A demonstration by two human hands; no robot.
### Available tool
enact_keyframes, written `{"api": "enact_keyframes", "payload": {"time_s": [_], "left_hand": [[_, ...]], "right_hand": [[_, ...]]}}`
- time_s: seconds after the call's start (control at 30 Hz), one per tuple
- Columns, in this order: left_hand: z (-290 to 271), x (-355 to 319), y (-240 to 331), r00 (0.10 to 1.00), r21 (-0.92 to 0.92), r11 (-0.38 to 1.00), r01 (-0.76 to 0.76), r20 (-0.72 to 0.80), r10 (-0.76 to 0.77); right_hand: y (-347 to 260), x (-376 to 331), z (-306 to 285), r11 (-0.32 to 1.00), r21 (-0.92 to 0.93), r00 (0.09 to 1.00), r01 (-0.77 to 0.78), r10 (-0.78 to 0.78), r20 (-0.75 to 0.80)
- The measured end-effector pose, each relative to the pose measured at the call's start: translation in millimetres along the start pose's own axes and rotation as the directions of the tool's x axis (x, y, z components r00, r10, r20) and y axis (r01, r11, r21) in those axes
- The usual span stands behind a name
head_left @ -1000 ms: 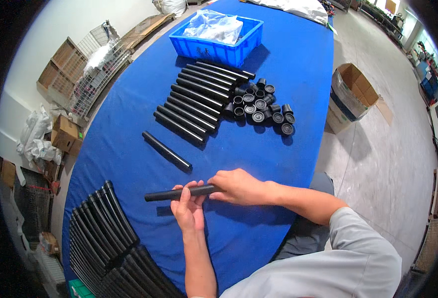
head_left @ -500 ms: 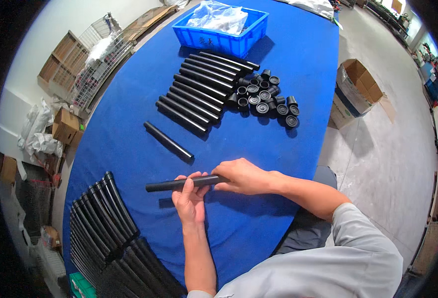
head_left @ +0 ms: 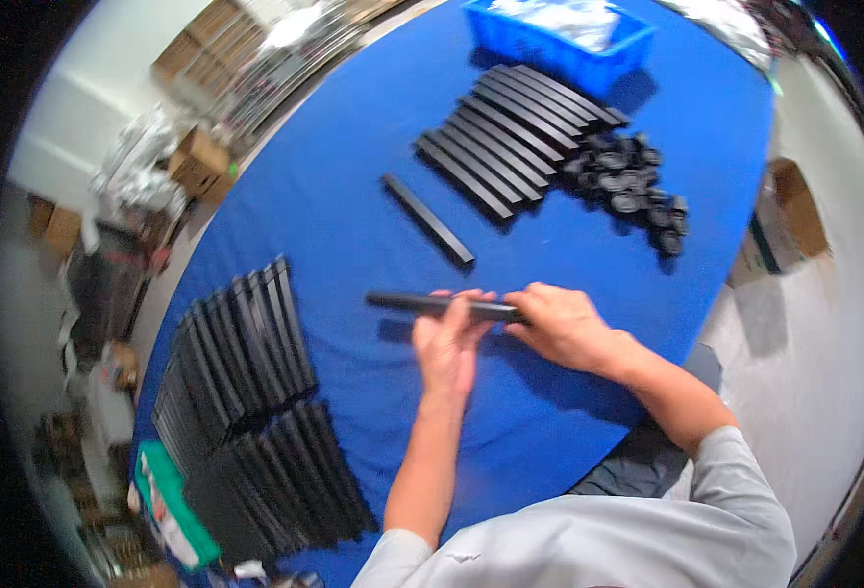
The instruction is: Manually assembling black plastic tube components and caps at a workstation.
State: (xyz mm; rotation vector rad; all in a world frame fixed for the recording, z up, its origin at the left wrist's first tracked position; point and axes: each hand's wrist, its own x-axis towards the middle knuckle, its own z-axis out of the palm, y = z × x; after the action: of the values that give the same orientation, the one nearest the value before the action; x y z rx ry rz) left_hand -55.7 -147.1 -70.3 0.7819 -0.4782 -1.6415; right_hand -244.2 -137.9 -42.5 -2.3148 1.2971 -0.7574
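Held level above the blue cloth is a black tube [head_left: 399,301], its left end sticking out free. My left hand [head_left: 446,341], palm up, has its thumb and fingers closed around the tube's middle. The right end sits inside the closed fingers of my right hand [head_left: 567,325], which hide that end and anything fitted on it. Beyond my hands a single black tube [head_left: 428,221] lies apart on the cloth. Farther off is a row of black tubes [head_left: 495,147], with a heap of black round rubber caps [head_left: 628,181] at its right.
Many longer-looking black tubes [head_left: 246,343] lie in stacked rows at the left of the blue-covered table [head_left: 353,245]. A blue crate [head_left: 559,44] with clear plastic bags stands at the far end. A green container [head_left: 172,505] is at lower left; an open carton [head_left: 789,216] stands on the floor at right.
The view has swung, shifting the whole scene rightward and upward, and it is blurred. Both hands keep the same hold on the tube. More of the stacked tubes and green container shows at lower left.
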Motion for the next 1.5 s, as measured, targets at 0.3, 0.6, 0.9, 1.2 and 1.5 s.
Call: {"api": "enact_keyframes", "payload": {"time_s": [0.3,0.6,0.9,1.2,1.5], "left_hand": [[6,0,-1,0.999,-0.067,0.997,0.041,0.034,-0.038],[8,0,2,0.996,-0.026,0.999,0.04,0.076,-0.038],[4,0,3,0.993,-0.046,0.997,0.054,0.107,-0.049],[6,2,2,0.998,-0.164,0.986,0.04,0.045,-0.033],[3,2,3,0.997,-0.193,0.981,0.012,0.071,0.002]], "right_hand": [[-12,6,-18,0.997,0.059,0.993,0.041,-0.034,-0.113],[-11,9,-28,0.919,0.344,0.982,-0.191,0.176,0.074],[-10,15,-41,0.714,0.395,0.797,-0.578,0.391,0.461],[-11,9,-32,0.969,0.24,0.997,-0.064,0.073,-0.031],[-7,10,-32,0.655,0.537,0.847,-0.532,0.431,0.312]]}}
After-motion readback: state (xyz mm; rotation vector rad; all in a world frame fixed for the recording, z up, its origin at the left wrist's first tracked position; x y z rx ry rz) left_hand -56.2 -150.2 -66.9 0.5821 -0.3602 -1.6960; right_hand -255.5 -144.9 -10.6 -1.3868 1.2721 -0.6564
